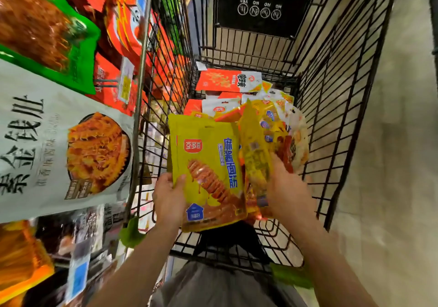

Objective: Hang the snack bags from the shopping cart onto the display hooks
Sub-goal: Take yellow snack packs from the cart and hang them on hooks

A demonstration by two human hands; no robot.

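I look down into a black wire shopping cart (336, 107). My left hand (169, 196) grips a stack of yellow snack bags (208, 171) at its lower left edge, thumb on the front bag. My right hand (288, 188) reaches into the cart at the stack's right side, its fingers on another yellow bag (254, 145) that stands on edge; whether they curl round it is blurred. More bags lie deeper in the cart: orange and white ones (227, 80) and several small yellow-and-white packs (277, 115).
On the left a display rack holds hanging bags: a large pale one (59, 145), a green one (45, 29) and orange ones (123, 29), with price tags (125, 81) on the hooks. A beige floor (393, 141) lies right of the cart. The cart's black child seat flap (263, 1) is at the far end.
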